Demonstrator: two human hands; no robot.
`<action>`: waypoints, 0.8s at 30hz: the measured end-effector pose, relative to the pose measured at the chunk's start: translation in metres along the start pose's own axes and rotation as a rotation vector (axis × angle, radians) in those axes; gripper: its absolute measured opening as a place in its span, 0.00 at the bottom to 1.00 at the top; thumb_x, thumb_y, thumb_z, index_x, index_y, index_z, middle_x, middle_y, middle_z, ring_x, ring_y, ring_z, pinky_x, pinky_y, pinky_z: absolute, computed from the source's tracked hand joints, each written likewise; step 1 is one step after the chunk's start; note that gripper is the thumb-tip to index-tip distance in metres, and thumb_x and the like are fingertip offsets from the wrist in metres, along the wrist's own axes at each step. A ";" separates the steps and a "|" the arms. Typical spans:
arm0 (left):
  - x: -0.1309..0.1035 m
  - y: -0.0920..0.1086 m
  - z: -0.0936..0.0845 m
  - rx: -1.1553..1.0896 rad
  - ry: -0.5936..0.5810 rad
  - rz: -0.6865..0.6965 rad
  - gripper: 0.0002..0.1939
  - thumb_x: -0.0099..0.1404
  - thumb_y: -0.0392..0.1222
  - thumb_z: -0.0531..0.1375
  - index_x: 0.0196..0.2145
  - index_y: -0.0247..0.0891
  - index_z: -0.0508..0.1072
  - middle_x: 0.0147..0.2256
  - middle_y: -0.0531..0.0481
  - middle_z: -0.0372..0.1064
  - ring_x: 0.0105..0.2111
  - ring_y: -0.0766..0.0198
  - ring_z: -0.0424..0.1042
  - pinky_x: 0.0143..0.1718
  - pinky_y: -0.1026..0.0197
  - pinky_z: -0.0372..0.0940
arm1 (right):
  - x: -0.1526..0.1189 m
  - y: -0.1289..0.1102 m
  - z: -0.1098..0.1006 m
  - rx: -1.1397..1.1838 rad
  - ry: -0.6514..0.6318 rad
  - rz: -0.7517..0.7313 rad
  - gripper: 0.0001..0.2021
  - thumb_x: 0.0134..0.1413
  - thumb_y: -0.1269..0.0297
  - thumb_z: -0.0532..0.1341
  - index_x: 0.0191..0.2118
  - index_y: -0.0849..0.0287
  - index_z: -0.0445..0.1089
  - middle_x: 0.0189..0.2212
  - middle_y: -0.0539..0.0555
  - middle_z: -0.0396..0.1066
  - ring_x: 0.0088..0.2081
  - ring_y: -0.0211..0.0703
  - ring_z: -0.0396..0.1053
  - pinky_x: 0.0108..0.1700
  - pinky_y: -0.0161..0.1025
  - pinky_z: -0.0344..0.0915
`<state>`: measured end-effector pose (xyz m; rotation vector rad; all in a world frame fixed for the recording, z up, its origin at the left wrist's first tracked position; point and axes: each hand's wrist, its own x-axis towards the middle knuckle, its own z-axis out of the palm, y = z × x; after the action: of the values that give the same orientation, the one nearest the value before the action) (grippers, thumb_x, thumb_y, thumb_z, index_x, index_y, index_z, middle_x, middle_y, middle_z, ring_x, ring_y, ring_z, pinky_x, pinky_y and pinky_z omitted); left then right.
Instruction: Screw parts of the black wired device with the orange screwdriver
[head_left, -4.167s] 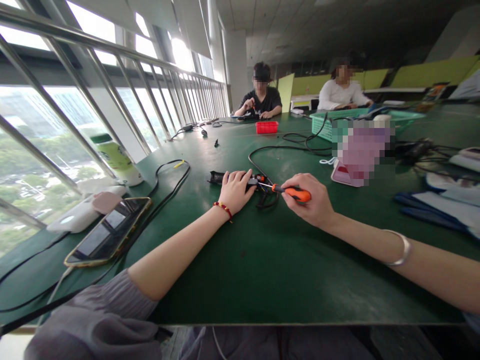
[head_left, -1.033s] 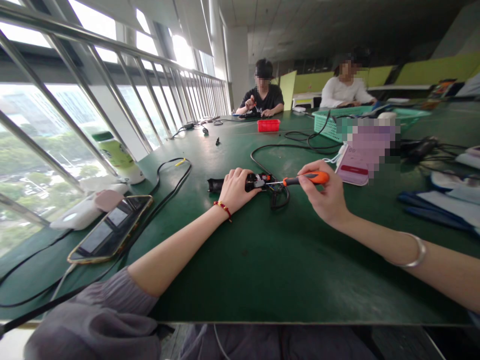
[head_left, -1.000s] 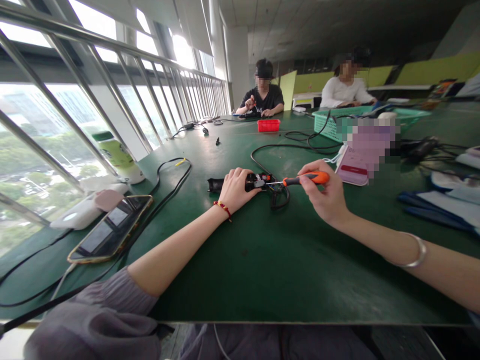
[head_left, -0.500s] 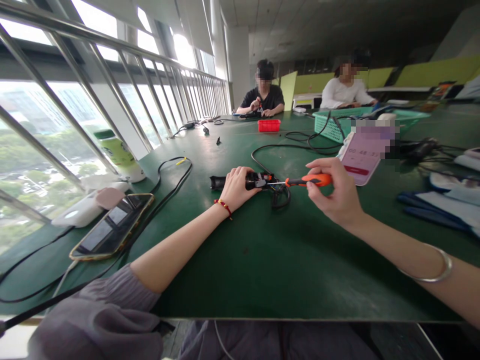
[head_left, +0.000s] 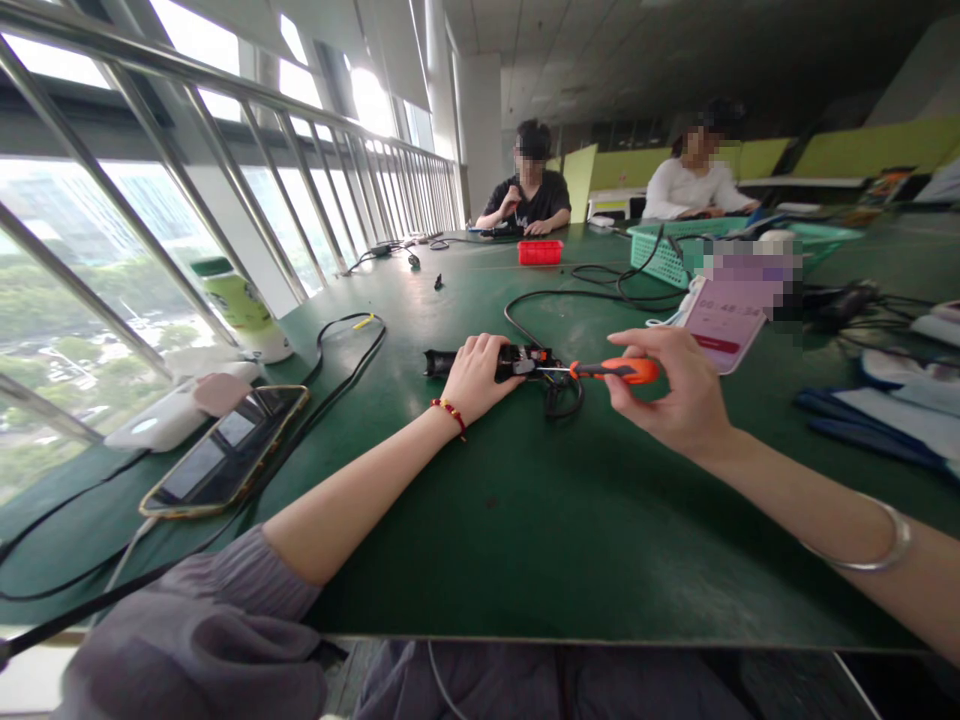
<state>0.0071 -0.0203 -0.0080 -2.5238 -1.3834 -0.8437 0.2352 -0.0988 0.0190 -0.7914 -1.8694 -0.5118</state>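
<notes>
My left hand (head_left: 478,372) is wrapped over a black, tube-shaped corded device (head_left: 442,364) and presses it to the green table. The device's right end is opened up, with grey and orange parts and thin wires (head_left: 559,378) showing; its exact kind I cannot tell. An orange-and-black screwdriver (head_left: 626,371) lies level, its thin shaft reaching left into the opened end. Thumb and fingers of my right hand (head_left: 679,390) curl loosely about its handle. Whether the tip sits in a screw is too small to see.
A phone with a timer (head_left: 720,325) leans before a green basket (head_left: 660,255). A red tray (head_left: 540,252) stands farther back. To the left are a bottle (head_left: 244,310), a second phone (head_left: 225,455) and black cables. Cloth gloves (head_left: 885,410) lie right. Two people sit across.
My right fingers have shifted slightly on the screwdriver handle, the index finger lifting a little. My left hand and the device stay in place.
</notes>
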 end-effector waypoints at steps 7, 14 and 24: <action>0.000 -0.001 0.001 0.056 -0.016 0.033 0.20 0.59 0.49 0.58 0.46 0.36 0.63 0.44 0.44 0.65 0.45 0.54 0.62 0.47 0.53 0.59 | -0.003 -0.003 0.004 0.001 0.013 -0.080 0.17 0.45 0.67 0.62 0.45 0.52 0.62 0.26 0.49 0.69 0.30 0.43 0.67 0.43 0.46 0.66; 0.000 0.001 -0.001 0.050 -0.059 0.021 0.21 0.59 0.48 0.58 0.47 0.36 0.62 0.43 0.45 0.67 0.44 0.54 0.64 0.47 0.53 0.59 | -0.003 -0.001 0.003 -0.013 0.040 -0.072 0.20 0.46 0.67 0.61 0.47 0.51 0.61 0.29 0.50 0.70 0.32 0.44 0.68 0.44 0.47 0.66; -0.001 0.002 -0.002 0.076 -0.069 0.027 0.25 0.52 0.40 0.56 0.49 0.34 0.62 0.45 0.44 0.66 0.46 0.54 0.64 0.49 0.54 0.58 | -0.001 -0.001 0.003 -0.028 0.020 -0.111 0.14 0.47 0.67 0.62 0.42 0.54 0.63 0.24 0.47 0.69 0.26 0.39 0.66 0.45 0.47 0.66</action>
<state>0.0074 -0.0230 -0.0061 -2.5306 -1.3705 -0.6913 0.2328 -0.0976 0.0163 -0.7013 -1.8986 -0.6141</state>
